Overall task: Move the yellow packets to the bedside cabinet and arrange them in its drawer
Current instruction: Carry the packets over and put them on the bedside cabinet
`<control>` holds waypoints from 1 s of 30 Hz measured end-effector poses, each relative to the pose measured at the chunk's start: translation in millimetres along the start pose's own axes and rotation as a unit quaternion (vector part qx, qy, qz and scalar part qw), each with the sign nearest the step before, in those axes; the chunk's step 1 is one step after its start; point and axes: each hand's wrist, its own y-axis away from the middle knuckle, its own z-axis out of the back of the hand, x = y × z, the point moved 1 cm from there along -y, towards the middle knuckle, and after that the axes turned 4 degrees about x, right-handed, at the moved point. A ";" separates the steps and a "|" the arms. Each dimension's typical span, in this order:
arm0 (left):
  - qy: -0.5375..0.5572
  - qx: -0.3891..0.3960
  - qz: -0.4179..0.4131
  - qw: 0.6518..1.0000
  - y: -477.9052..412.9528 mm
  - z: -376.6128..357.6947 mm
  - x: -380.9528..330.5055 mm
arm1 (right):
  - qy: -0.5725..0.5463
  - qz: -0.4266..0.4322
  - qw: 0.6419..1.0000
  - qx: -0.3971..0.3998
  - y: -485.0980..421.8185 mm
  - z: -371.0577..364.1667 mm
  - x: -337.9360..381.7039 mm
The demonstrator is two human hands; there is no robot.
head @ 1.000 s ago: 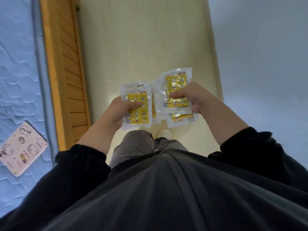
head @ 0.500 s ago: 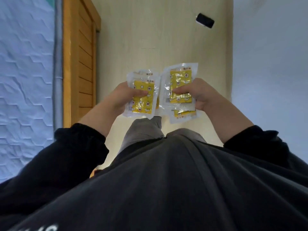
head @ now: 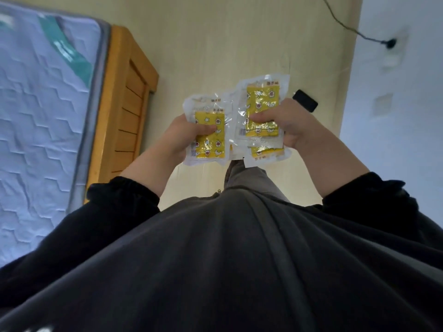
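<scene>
1. Both hands were full. The left hand [head: 184, 135] was curled round a stack of yellow packets [head: 209, 137], with the thumb pressed across the front of the top one.
2. The right hand [head: 287, 123] gripped a second stack [head: 262, 109] the same way, thumb over the front. At least one more packet poked out from under the top one at the near edge.
3. The two stacks sat side by side in front of the body, above the cream floor [head: 215, 44] and to the right of the bed. Their inner edges met in the middle, and the right one was a bit farther out.
4. Labels: each was a clear crinkly wrapper with a yellow pad inside, printed with little stars and red-and-white flower-ish shapes. A short line of dark characters ran along the far strip of each wrapper, but it was way too blurry to read, so I couldn't make out a brand.
5. Around them: a wooden bed frame [head: 129, 111] on the left held a pale blue quilted mattress [head: 40, 116]. A small black object [head: 305, 100] lay on the floor just past the right hand. A dark cable [head: 345, 22] ran to the wall [head: 395, 140] on the far right.
</scene>
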 end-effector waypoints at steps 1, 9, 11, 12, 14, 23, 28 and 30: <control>0.007 -0.012 0.002 1.000 -13.3 -2.0 -18.2 | 0.010 -0.005 1.000 0.002 -16.4 5.5 22.5; 0.129 -0.056 0.011 0.990 -93.7 26.4 -134.4 | 0.061 -0.025 0.997 0.034 -127.7 6.1 164.3; 0.156 -0.058 0.015 0.986 -109.5 50.4 -160.4 | 0.072 -0.042 0.995 0.047 -156.9 -11.6 191.4; 0.168 -0.057 0.016 0.984 -118.3 64.6 -173.4 | 0.079 -0.049 0.994 0.053 -172.1 -23.7 204.5; 0.192 -0.072 0.011 0.979 -141.7 98.2 -200.1 | 0.103 -0.056 0.991 0.070 -205.3 -54.4 234.6; 0.236 -0.127 -0.056 0.962 -229.8 283.9 -342.3 | 0.217 -0.018 0.971 0.101 -334.2 -241.7 408.9; 0.305 -0.166 -0.080 0.934 -241.5 371.7 -388.1 | 0.291 0.004 0.948 0.130 -377.0 -338.0 483.8; 0.341 -0.180 -0.085 0.919 -247.2 399.4 -399.1 | 0.325 0.013 0.933 0.151 -394.0 -375.9 507.5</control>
